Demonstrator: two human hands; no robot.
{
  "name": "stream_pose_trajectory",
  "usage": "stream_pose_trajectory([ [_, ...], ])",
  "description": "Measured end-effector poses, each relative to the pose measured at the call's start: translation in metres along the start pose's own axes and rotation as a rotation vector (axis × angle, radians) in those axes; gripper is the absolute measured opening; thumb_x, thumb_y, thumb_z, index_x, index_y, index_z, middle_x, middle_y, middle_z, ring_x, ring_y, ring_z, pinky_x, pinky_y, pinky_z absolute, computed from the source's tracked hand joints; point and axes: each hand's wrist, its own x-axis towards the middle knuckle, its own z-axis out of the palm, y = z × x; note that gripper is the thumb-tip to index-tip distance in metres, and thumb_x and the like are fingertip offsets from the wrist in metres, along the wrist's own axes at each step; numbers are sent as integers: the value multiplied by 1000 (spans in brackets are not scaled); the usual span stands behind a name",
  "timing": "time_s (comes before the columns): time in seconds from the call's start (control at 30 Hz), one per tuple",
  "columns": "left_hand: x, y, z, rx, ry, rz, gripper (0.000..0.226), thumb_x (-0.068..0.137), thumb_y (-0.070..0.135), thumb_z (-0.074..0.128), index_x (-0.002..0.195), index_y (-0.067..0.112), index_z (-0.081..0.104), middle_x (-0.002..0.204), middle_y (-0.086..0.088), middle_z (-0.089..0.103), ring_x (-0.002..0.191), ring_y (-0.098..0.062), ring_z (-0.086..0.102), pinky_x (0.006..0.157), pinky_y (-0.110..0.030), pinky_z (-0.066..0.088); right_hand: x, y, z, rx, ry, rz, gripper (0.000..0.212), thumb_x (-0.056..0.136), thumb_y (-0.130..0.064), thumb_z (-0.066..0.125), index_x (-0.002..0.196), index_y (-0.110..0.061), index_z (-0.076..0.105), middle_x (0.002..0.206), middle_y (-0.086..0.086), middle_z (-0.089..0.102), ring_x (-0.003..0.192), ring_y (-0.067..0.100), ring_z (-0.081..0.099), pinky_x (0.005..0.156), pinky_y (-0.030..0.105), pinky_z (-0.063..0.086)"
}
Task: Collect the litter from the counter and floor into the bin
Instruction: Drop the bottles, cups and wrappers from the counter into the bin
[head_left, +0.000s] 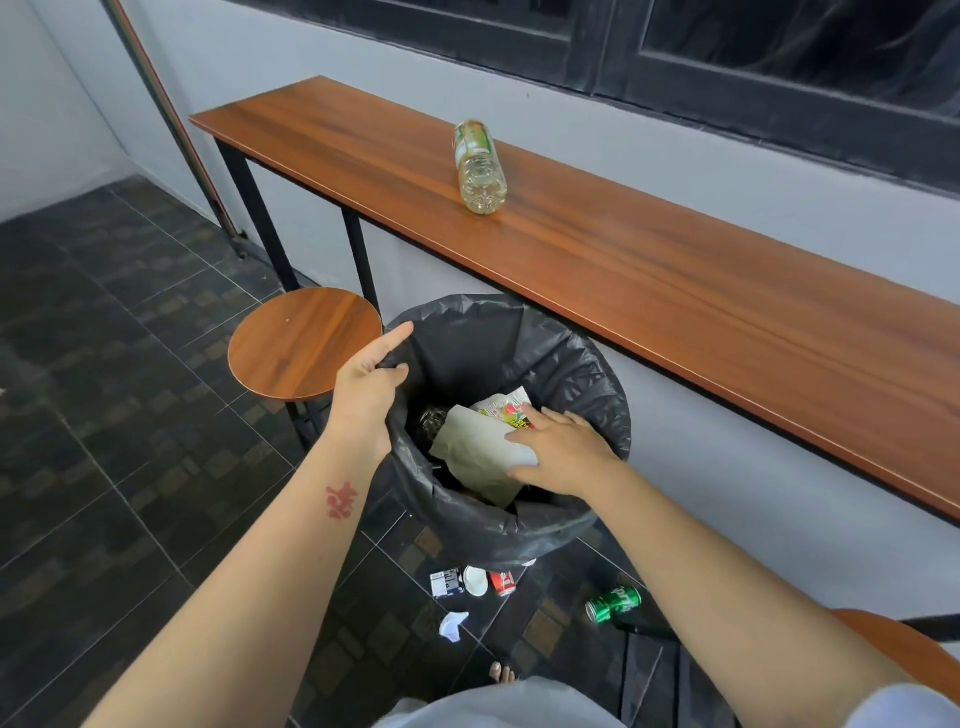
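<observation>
A bin lined with a black bag (587, 384) stands on the floor below the wooden counter (675, 291). My left hand (366, 395) grips the bag's rim on the left side. My right hand (563, 449) lies flat over the bin's mouth, fingers spread on a pale paper wrapper (467, 452) and a colourful packet (501, 408) inside. A plastic bottle (478, 166) lies on its side on the counter. On the floor near the bin lie a small carton (447, 583), a white cup lid (475, 580), a red can (502, 583), a crumpled white paper (453, 625) and a green can (613, 604).
A round wooden stool (304, 343) stands left of the bin, close to my left hand. Another stool's edge (904, 644) shows at the lower right. The floor is dark tile (104, 415). My toes (501, 674) are visible below the litter.
</observation>
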Motion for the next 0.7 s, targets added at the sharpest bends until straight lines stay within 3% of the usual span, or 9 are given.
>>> stream_pose_trajectory([
  [0.13,2,-1,-7,-20,27,0,51,94,-5,54,107,40,74,120,23,55,132,-15,41,107,-37,36,10,-7,-6,30,171,-28,52,91,-67,38,138,-45,46,161,-3,20,148,24,16,118,42,6],
  [0.4,30,7,-36,-19,22,2,49,94,-4,54,109,39,73,135,17,53,133,-16,41,105,-35,37,37,-41,-41,145,482,-113,37,99,-44,42,129,-28,58,152,-7,40,143,12,30,116,32,22],
  [0.57,69,16,-60,-33,-10,8,50,95,-3,52,108,40,73,134,17,55,130,-15,44,89,-23,40,67,-77,-78,163,726,-160,35,100,-35,46,125,-17,61,148,1,46,141,17,35,118,35,24],
  [0.7,109,28,-84,-25,-51,11,52,93,-3,55,104,44,74,130,20,56,129,-13,44,87,-18,39,99,-98,-114,225,1006,-89,32,97,-26,54,122,-7,62,143,9,51,138,24,40,117,40,28],
])
